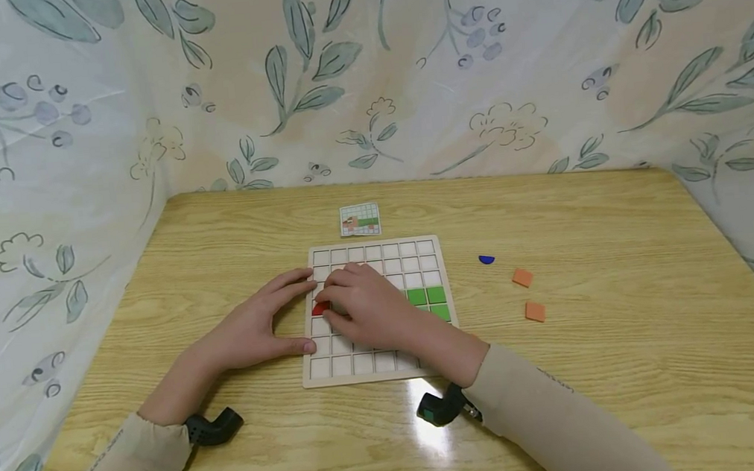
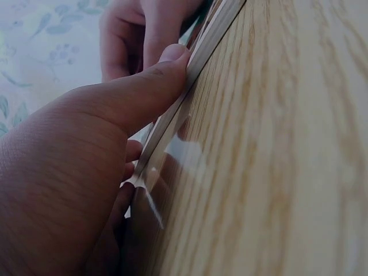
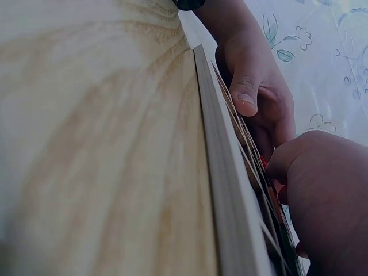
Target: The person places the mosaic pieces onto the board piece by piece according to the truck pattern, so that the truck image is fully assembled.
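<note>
A pale wooden grid board [image 1: 377, 377] lies on the table. My left hand [image 1: 250, 329] rests along its left edge, thumb tip at the lower rim and fingers spread at the upper part. In the left wrist view the thumb [image 2: 155, 80] touches the board's side. My right hand [image 1: 366, 304] reaches over the board and pinches a small red piece [image 1: 319, 309] at a cell in the leftmost column. The right fingers cover part of the red piece and the middle cells. Several green squares [image 1: 416, 296] fill cells on the board's right side.
Behind the board lies a small picture card [image 1: 361, 229] printed with a coloured grid pattern. To the right are a blue half-circle piece [image 1: 487, 259], an orange square [image 1: 523, 277] and another orange square [image 1: 535, 312]. Leaf-patterned cloth [image 1: 363, 79] surrounds the table.
</note>
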Demonstrator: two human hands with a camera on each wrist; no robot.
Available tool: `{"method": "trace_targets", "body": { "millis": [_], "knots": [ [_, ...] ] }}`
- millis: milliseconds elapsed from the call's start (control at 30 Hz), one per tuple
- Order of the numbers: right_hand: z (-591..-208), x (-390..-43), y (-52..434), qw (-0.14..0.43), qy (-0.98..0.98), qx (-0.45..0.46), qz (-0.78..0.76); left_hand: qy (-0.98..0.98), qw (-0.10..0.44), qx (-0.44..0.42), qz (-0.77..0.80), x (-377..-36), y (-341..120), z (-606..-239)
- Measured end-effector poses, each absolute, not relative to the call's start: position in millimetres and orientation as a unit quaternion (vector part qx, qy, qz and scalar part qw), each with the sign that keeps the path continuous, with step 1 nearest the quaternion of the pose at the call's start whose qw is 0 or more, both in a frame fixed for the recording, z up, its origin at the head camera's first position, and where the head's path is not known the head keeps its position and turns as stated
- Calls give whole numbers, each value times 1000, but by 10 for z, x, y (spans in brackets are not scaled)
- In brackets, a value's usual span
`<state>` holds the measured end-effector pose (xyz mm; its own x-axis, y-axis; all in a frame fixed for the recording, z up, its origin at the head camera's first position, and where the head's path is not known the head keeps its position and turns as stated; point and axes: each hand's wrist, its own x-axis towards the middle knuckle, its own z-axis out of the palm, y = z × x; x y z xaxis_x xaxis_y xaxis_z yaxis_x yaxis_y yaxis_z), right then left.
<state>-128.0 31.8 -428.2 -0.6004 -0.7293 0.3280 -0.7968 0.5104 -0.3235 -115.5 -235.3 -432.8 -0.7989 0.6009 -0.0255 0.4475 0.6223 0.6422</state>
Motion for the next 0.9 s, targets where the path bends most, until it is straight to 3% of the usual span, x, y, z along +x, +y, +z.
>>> {"method": "trace_targets", "body": {
  "millis": [900],
  "knots": [
    [-4190, -1223, 592, 123, -874, 417, 217, 891, 121, 300, 317, -1150, -2371, -4324]
  ]
}}
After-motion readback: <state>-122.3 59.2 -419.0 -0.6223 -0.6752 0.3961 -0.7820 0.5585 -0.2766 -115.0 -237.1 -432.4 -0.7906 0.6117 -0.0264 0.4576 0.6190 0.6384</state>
